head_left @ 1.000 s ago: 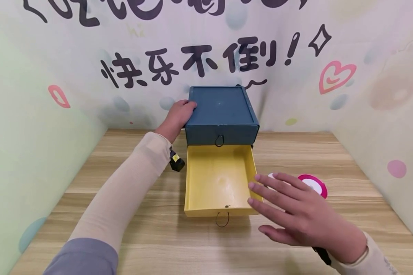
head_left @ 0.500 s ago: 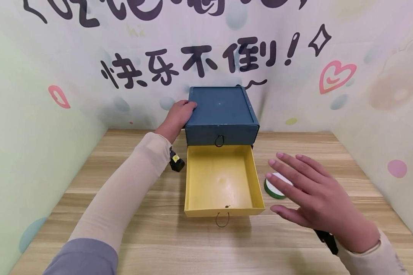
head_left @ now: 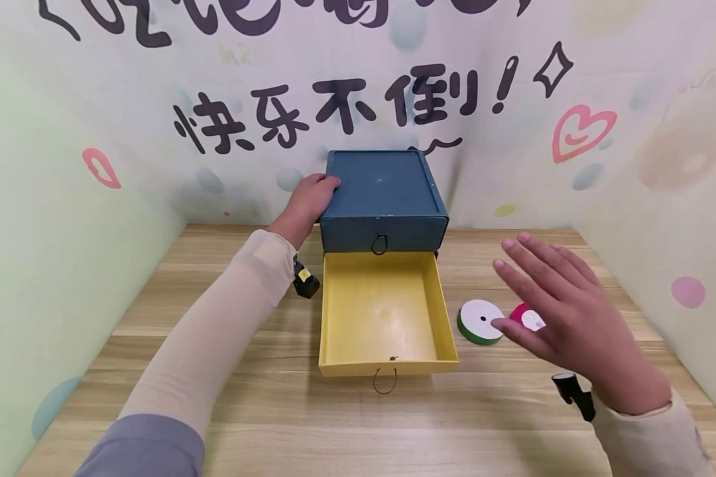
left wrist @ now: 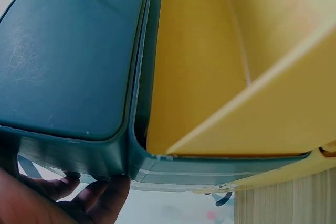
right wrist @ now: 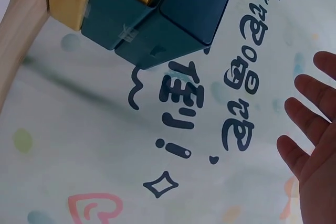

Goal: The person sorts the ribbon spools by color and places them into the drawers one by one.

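Note:
A blue drawer box (head_left: pixel 382 185) stands at the back middle, above a yellow drawer (head_left: pixel 382 311) that is pulled out and has nothing inside but a small dark knot at its front. My left hand (head_left: pixel 307 202) holds the blue box's left side, thumb on the top edge; in the left wrist view its fingers (left wrist: pixel 113 195) press the side wall. My right hand (head_left: pixel 573 311) hovers with spread fingers above the table's right part, touching nothing. Beneath and beside it lie a white disc with a green rim (head_left: pixel 480 321) and a pink-and-white round thing (head_left: pixel 528 318), partly hidden by the hand.
A thin loop handle (head_left: pixel 384 382) hangs from the yellow drawer's front, another (head_left: pixel 380 245) from the blue front. The wooden table (head_left: pixel 262 411) meets a printed cloth wall (head_left: pixel 244 179) behind, with pale walls at both sides.
My right hand has moved right and away from the yellow drawer, uncovering the green-rimmed disc and now partly covering the pink thing. My left hand stays on the blue box.

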Demonstrator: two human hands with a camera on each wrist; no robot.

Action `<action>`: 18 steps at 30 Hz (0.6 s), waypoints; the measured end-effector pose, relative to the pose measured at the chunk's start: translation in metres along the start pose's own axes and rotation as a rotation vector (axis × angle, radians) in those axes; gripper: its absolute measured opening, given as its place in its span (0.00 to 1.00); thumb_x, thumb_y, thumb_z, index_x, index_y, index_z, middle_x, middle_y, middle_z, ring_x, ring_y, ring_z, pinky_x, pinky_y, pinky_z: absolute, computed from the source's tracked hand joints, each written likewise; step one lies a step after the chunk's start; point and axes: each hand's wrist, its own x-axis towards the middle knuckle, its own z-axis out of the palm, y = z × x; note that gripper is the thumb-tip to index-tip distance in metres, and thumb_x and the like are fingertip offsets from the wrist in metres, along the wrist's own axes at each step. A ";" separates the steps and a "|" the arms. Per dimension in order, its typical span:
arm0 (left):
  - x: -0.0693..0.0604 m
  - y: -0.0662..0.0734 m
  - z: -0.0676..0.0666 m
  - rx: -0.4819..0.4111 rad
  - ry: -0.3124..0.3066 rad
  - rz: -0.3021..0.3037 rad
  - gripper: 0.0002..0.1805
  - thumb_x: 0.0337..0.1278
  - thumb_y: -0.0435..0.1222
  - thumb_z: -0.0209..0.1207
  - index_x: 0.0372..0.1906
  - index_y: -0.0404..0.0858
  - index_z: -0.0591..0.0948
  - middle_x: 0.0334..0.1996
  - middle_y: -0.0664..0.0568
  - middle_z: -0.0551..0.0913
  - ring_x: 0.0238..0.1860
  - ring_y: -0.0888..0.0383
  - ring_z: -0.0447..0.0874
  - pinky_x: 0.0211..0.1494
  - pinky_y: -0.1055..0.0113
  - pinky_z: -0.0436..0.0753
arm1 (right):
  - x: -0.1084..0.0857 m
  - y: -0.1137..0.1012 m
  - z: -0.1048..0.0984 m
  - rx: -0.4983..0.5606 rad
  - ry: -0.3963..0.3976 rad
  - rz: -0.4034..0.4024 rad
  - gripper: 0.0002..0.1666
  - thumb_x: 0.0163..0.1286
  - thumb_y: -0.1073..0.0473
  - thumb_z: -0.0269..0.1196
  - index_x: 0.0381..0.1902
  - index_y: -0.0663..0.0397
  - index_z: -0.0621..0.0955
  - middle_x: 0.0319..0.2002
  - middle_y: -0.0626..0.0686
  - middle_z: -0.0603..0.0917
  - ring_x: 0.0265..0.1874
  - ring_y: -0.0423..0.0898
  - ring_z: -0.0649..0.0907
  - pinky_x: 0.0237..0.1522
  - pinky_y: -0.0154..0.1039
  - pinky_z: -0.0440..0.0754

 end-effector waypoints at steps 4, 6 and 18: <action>0.000 0.000 0.000 -0.004 0.000 -0.002 0.31 0.75 0.49 0.45 0.76 0.41 0.62 0.72 0.47 0.66 0.67 0.49 0.69 0.68 0.54 0.69 | -0.008 0.012 0.004 -0.012 -0.014 0.039 0.41 0.75 0.34 0.50 0.59 0.68 0.79 0.61 0.68 0.77 0.61 0.68 0.74 0.72 0.49 0.58; 0.000 0.000 0.000 -0.004 0.000 -0.003 0.31 0.75 0.49 0.45 0.76 0.41 0.62 0.72 0.47 0.66 0.67 0.49 0.69 0.69 0.54 0.69 | -0.013 0.017 0.009 -0.020 -0.049 0.060 0.42 0.75 0.33 0.49 0.61 0.67 0.78 0.63 0.67 0.75 0.64 0.66 0.72 0.72 0.52 0.56; 0.001 0.000 0.000 0.003 0.002 0.001 0.31 0.75 0.50 0.45 0.76 0.41 0.62 0.72 0.48 0.66 0.66 0.49 0.69 0.68 0.55 0.69 | -0.051 0.036 0.043 0.018 -0.392 0.304 0.45 0.71 0.31 0.54 0.72 0.57 0.69 0.72 0.62 0.66 0.74 0.58 0.59 0.73 0.58 0.47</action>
